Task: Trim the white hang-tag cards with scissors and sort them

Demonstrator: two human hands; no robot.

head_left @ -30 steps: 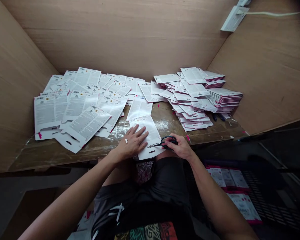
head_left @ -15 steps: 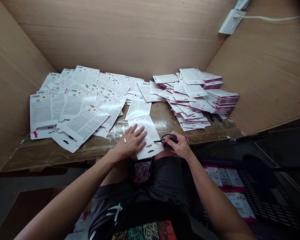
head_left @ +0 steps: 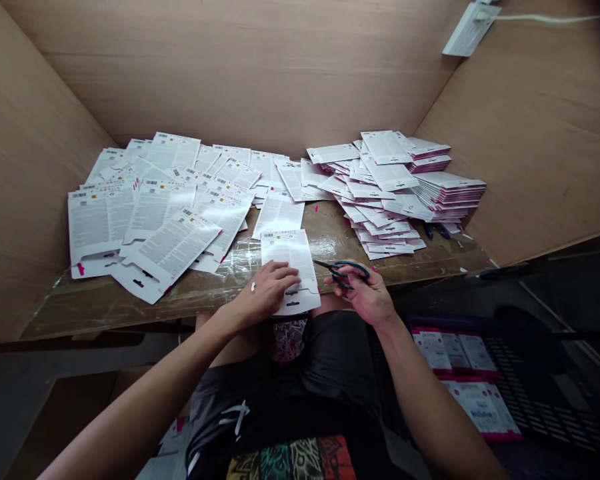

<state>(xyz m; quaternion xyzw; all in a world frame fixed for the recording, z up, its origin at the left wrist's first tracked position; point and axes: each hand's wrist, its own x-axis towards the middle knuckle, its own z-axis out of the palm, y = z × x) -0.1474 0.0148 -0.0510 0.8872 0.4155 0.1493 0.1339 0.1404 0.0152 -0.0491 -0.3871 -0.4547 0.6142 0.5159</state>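
A white printed packet [head_left: 290, 250] with a hang hole lies at the front edge of the table, its lower end sticking out over my lap. My left hand [head_left: 269, 290] rests on its left side, fingers laid across the surface and slightly bent; a small white patch shows on the back of that hand. In my right hand [head_left: 367, 293] is a pair of scissors [head_left: 343, 268] with dark blue-green handles. The blades point left toward the packet's right edge, a little apart from it or just at it.
Many loose packets [head_left: 105, 220] overlap on the left. Stacked packets [head_left: 390, 193] with pink edges stand on the right, beside blue-handled pliers or cutters [head_left: 437, 231]. Board walls enclose the table [head_left: 240, 260]. A dark basket [head_left: 545, 400] holding pink-and-white packs sits low on the right.
The packet has turned straighter. The scissors have moved up and right, off its lower flap. My left hand's spread fingers have drawn closer together and bent a little. The view has shifted slightly.
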